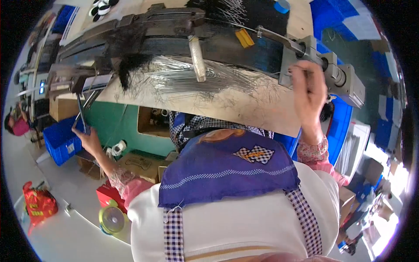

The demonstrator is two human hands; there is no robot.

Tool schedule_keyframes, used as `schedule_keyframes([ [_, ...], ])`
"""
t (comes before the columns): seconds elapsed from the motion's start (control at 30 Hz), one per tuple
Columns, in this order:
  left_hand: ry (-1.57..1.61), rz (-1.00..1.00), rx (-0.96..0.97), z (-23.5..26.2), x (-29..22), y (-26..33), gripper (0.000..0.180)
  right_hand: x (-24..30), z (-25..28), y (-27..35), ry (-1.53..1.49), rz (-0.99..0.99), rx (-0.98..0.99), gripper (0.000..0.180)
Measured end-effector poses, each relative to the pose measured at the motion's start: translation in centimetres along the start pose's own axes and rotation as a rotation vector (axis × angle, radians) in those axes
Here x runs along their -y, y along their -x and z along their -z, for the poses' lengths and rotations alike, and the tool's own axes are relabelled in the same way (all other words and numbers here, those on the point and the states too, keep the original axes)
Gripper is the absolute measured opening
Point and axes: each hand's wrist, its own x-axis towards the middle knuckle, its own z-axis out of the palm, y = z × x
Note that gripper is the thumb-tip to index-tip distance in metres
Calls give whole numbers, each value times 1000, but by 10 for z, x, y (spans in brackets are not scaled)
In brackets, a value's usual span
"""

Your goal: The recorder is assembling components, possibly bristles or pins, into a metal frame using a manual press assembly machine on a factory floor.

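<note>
Wooden workbench holds wire strands; left hand grips a lever, right hand pinches a wire beside the grey cylinder.

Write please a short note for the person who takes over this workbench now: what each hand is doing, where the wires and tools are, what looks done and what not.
Left hand: closed on a thin dark lever hanging below the left end of the bench.
Right hand: raised at the grey metal cylinder block on the right end, fingers pinching something thin there; what exactly, I cannot tell.
Thin silver wires lie spread across the wooden bench top, a pale stick across them, a black fibre tuft at their left.
Done: cannot tell.
Left: the wires lie loose, not gathered.
</note>
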Motion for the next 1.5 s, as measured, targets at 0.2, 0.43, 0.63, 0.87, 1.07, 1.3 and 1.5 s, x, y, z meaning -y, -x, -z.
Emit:
schedule_keyframes([
  [0.2,81,-231,-130,-32,-84,62,83,7,18,-5,-292,-101,-91,9],
  [0.43,994,-915,862,68,-280,138,42,67,-48,-35,-184,210,323,15],
  [0.63,1146,-685,1079,19,-256,112,22,22,-23,-70,249,346,139,19],
  [0.87,1483,21,1293,14,-316,163,21,2,-36,-83,533,468,319,25],
  [1.07,2071,233,1664,72,-310,96,20,8,-45,-92,581,572,293,18],
  [1.3,2014,-208,1181,32,-237,84,16,16,-52,-97,482,555,223,14],
  [1.5,974,-1135,989,9,-362,128,21,-23,-75,-169,754,475,320,18],
])
